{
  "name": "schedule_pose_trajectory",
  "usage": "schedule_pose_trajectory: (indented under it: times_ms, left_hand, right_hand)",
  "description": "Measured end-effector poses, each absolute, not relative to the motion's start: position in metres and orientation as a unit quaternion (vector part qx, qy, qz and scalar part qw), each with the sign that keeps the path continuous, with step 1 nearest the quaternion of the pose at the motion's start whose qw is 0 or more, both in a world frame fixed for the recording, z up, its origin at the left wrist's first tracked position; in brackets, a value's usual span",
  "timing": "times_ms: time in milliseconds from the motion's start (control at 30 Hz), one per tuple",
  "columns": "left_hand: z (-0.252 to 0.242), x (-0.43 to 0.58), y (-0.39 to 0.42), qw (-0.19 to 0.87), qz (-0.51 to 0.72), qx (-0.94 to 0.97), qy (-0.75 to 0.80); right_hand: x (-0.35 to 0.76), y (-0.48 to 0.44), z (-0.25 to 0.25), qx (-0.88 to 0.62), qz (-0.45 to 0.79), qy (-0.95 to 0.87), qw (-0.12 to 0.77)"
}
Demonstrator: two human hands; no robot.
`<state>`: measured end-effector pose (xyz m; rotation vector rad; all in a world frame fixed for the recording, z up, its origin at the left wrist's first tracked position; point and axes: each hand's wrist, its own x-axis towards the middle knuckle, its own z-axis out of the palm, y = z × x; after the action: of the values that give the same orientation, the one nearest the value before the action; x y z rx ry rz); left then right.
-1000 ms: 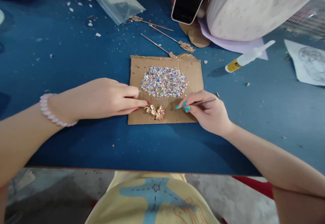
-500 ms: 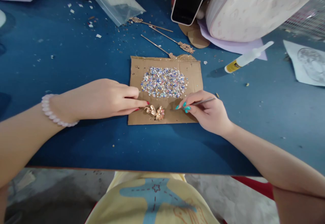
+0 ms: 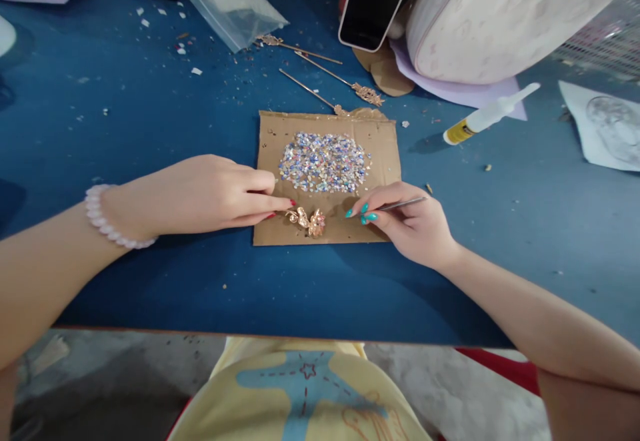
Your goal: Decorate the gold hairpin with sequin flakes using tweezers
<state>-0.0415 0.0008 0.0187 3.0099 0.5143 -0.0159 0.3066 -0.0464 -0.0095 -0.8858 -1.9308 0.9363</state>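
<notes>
A brown cardboard sheet lies on the blue table, with a heap of small iridescent flakes on its upper half. A gold ornament rests near the sheet's front edge. My left hand pinches the ornament's thin stem, fingers pressed together at its left end. To the ornament's right, my right hand is closed on a thin metal pick, its tip hidden by my fingertips.
Three gold hairpin sticks lie behind the sheet. A glue bottle lies at right, a clear plastic bag at the back, a phone leaning on a pale bag. White paper far right. Table edge runs near my body.
</notes>
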Motion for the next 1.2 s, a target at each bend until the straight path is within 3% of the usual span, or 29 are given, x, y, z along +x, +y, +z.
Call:
schedule_pose_trajectory:
  times_ms: [500, 1200]
  left_hand:
    - [0.0177, -0.0426, -0.0002, 0.051, 0.043, 0.986, 0.154]
    - [0.0218, -0.0397, -0.0045, 0.009, 0.021, 0.990, 0.141]
  right_hand:
    - [0.3078, -0.0434, -0.0103, -0.298, 0.330, -0.806, 0.389]
    - [0.3057, -0.0456, -0.0082, -0.386, 0.366, -0.763, 0.367]
